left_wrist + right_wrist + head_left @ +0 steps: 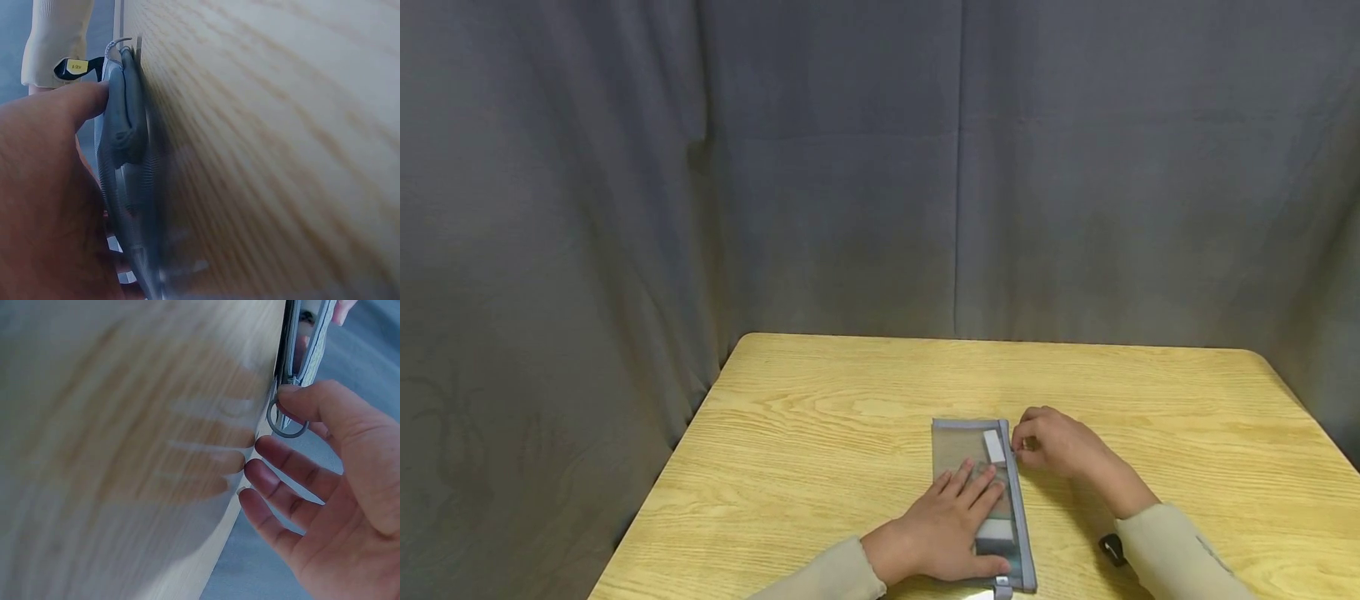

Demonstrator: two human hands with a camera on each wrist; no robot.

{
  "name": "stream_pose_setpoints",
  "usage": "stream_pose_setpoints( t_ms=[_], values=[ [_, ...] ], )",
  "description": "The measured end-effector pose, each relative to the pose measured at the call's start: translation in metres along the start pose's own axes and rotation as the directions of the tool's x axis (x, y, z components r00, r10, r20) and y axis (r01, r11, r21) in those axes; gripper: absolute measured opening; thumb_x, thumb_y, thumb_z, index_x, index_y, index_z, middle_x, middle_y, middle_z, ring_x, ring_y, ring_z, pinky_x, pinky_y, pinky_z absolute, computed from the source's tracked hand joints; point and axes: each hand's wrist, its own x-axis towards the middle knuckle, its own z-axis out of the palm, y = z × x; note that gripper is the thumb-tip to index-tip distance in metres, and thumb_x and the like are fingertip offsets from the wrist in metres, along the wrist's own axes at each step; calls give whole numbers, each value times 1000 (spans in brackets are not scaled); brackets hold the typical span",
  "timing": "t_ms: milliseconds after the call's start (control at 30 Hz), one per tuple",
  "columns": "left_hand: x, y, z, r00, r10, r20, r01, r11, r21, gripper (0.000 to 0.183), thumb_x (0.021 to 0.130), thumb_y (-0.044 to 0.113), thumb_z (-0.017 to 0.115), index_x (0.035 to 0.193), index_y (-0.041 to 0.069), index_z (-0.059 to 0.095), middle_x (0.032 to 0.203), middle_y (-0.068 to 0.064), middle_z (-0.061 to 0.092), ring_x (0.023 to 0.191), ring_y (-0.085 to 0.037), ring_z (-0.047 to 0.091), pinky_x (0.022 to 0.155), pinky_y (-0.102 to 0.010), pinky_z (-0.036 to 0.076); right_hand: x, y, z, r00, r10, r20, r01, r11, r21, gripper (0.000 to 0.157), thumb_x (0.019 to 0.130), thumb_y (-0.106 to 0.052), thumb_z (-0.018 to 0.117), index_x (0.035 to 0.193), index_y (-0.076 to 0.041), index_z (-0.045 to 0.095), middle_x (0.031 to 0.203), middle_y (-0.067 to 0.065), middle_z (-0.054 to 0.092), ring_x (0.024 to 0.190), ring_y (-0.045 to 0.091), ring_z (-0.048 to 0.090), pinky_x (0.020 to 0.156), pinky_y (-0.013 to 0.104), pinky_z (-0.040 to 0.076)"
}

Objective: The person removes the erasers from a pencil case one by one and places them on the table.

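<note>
A grey see-through zip pouch (pixel 957 447) lies lengthwise on the wooden table. Spread flat across it, my left hand (pixel 951 521) presses it down, thumb near the close end. Through the pouch show a white block (pixel 994 447) near the far end and a white-and-grey block (pixel 995 533) beside the left thumb. At the far right corner my right hand (pixel 1060 442) pinches the zipper's ring pull (pixel 289 435) between thumb and index finger. Its other fingers extend loosely, with their tips close to the tabletop. The pouch's zipper edge (pixel 1024 517) runs along its right side.
The wooden table (pixel 820 417) has rounded far corners, and a grey curtain (pixel 850 167) hangs behind it. A small black object (pixel 1112 550) sits beside the right sleeve. A grey tab (pixel 1002 588) sticks out at the pouch's close end.
</note>
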Motion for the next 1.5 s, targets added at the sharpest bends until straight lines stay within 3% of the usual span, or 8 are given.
stream_pose_setpoints(
  t_ms=[633,1500],
  values=[
    [3,-1,-2,1000,-8,5,8,1000,30,92,95,79,25,164,24,0,170,4,-8,157,-25,-5,125,-46,15,12,11,-3,1000,-1,1,1,999,34,10,84,-8,80,84,-17,76,87,-6,64,74,7,53,65,27,49],
    [-1,2,-1,1000,-3,13,2,999,36,93,96,78,25,165,20,-1,170,0,-9,157,-26,-5,125,-48,15,23,19,-3,995,94,10,-95,993,68,8,85,-8,79,84,-15,76,86,-3,65,72,9,51,65,31,48]
  ],
)
